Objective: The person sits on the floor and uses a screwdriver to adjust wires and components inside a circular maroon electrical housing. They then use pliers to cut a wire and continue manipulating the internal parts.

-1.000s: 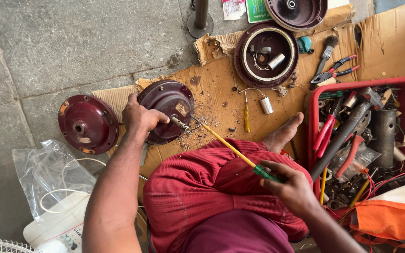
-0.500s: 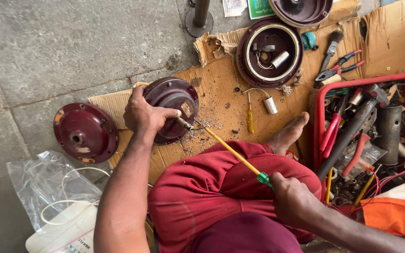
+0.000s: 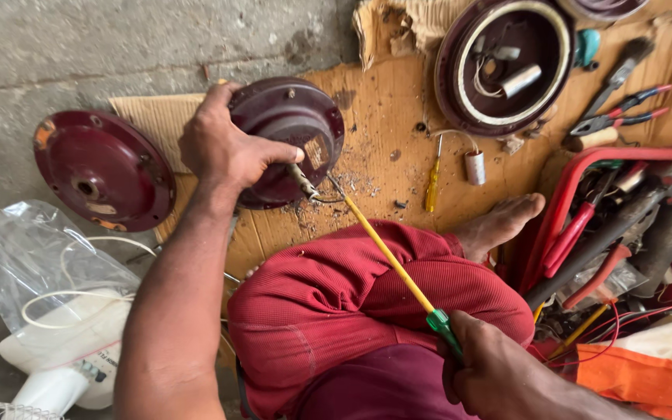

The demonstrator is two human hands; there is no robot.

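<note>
Head view: our left hand (image 3: 223, 152) closes its grip on a maroon fan motor housing (image 3: 293, 128) lying on cardboard (image 3: 386, 109), left of centre. Our right hand (image 3: 495, 373), near right, grips a long yellow screwdriver (image 3: 386, 253) whose tip meets the housing's shaft.

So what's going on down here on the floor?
A person sits on cardboard on the floor. The left hand grips a dark red domed motor housing tilted on edge. The right hand holds a long yellow screwdriver, its tip at the housing's shaft. A matching flat cover lies to the left, and a red tool crate stands on the right.
</note>
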